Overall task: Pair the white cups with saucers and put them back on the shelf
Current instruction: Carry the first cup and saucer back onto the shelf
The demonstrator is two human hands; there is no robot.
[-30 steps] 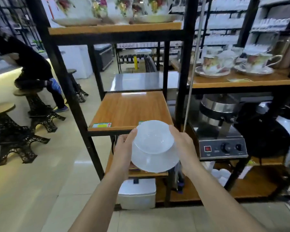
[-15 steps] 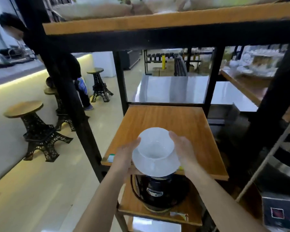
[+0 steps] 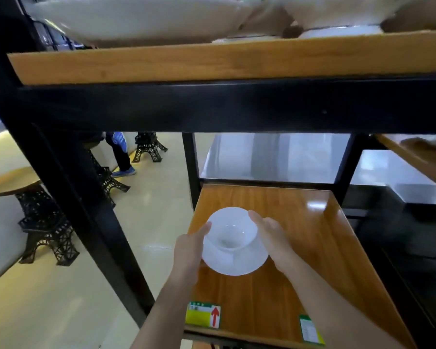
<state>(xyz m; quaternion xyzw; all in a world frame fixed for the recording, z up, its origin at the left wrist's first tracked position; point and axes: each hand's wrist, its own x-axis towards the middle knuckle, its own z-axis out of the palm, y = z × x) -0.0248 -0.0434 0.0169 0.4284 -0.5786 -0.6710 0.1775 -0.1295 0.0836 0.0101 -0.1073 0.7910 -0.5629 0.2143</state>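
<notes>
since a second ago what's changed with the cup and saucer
Both hands, left hand and right hand, carried the white cup on its saucer from in front of the rack forward over the wooden shelf. Unchanged: the two-handed grip, cup on saucer.

Both forearms are bare, with no sleeves, and the left hand (image 3: 189, 250) and right hand (image 3: 275, 238) ungloved.

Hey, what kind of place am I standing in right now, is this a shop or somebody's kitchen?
Most likely a shop or showroom selling tableware, not a home kitchen. The wooden shelf carries price-style labels on its front edge, white dishes are displayed on the shelf above, and café-style stools stand on the polished floor beyond.
</notes>
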